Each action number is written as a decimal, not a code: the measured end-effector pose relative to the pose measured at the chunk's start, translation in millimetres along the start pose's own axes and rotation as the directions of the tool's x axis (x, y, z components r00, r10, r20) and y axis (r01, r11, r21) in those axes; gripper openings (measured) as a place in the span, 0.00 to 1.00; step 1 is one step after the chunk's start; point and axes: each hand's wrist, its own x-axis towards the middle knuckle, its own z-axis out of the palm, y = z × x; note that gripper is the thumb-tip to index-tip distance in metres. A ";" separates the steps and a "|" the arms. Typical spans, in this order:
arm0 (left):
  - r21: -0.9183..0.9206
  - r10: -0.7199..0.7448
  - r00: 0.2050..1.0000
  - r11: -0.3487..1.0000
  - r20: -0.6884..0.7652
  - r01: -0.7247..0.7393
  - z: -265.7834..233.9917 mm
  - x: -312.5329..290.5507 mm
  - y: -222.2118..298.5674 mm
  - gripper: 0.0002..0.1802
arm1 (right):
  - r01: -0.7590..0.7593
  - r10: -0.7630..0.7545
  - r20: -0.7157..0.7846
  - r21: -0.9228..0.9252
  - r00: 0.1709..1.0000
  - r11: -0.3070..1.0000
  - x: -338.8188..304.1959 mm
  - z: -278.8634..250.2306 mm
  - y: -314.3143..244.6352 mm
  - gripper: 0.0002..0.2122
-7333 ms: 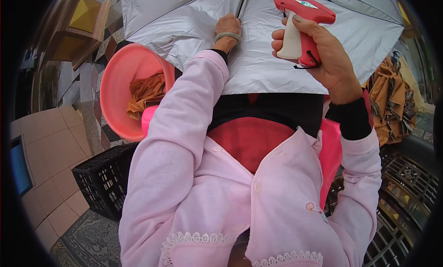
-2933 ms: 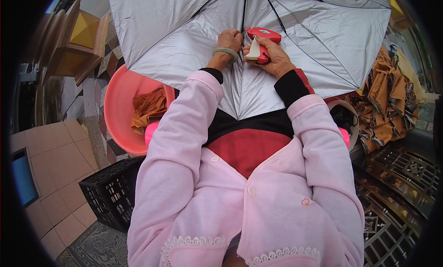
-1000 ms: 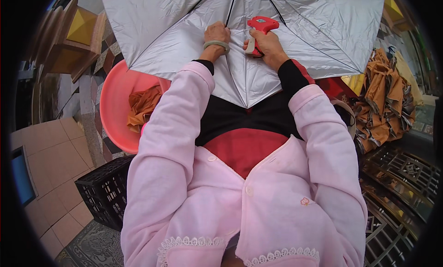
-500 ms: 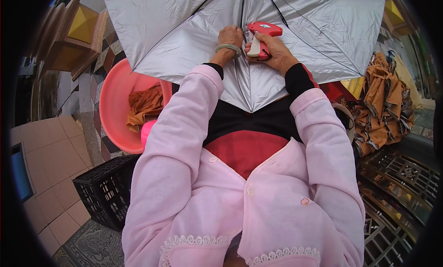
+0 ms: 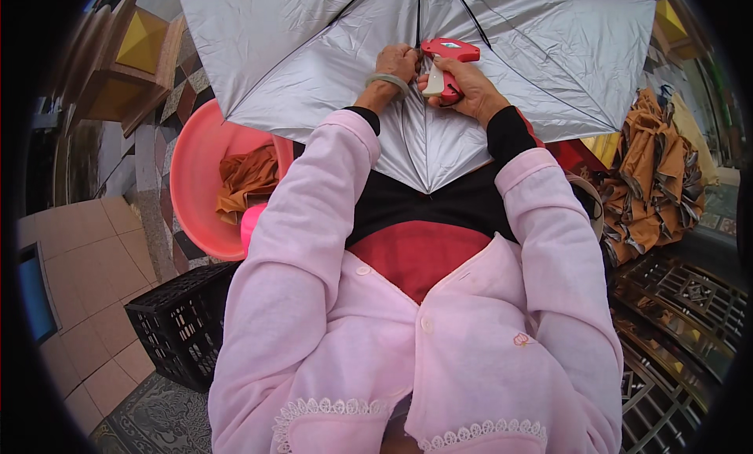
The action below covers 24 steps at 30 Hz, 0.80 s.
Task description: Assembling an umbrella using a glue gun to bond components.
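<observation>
A silver-lined umbrella canopy (image 5: 306,85) lies spread in front of me, inner side up, with dark ribs (image 5: 469,16) running across it. My left hand (image 5: 396,64), with a pale bangle at the wrist, is closed at the canopy's middle seam, near the end of a dark rib, fingers pinching there. My right hand (image 5: 469,87) grips a red tagging gun (image 5: 451,51) with a white trigger. Its front end points left and meets my left fingertips. The exact spot between the fingers and the gun's tip is too small to make out.
On the left stands a pink tub (image 5: 187,179) with brown cloth (image 5: 245,179) inside, and a black plastic crate (image 5: 176,321) below it. A heap of folded brown umbrellas or cloth (image 5: 651,179) lies on the right, above metal grille panels (image 5: 682,297).
Both hands stay at the same seam. The tagging gun's white trigger sits slightly closer to its red handle, and the canopy has shifted very slightly.
</observation>
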 end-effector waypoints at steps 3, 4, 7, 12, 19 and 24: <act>-0.020 0.022 0.999 1.000 0.047 -0.021 -0.9 -6.0 9.0 0.15 | 0.021 -0.024 -0.081 -0.030 0.996 0.999 3.0 2.6 1.5 0.12; -0.071 -0.010 0.998 0.997 0.068 0.015 -0.6 -6.5 12.1 0.14 | 0.033 -0.038 -0.120 -0.049 0.992 0.998 3.2 3.5 0.7 0.11; -0.150 -0.071 0.993 0.985 0.097 0.085 -8.6 -2.9 24.5 0.14 | 0.077 -0.099 -0.169 -0.132 0.981 0.988 8.0 4.1 1.0 0.08; 0.133 0.030 0.976 0.991 -0.215 -0.001 -5.0 -18.7 13.9 0.11 | 0.095 -0.127 -0.238 -0.141 0.963 0.985 5.9 28.8 9.9 0.05; 0.314 -0.006 0.982 0.947 -0.189 0.067 -11.5 -9.5 22.2 0.11 | 0.090 -0.103 -0.066 -0.182 0.992 0.979 -48.4 52.3 -15.1 0.12; 0.275 0.105 0.994 0.955 0.036 -0.111 -44.1 2.1 22.9 0.10 | 0.191 -0.173 0.085 -0.557 0.981 0.808 -98.0 72.5 -66.5 0.10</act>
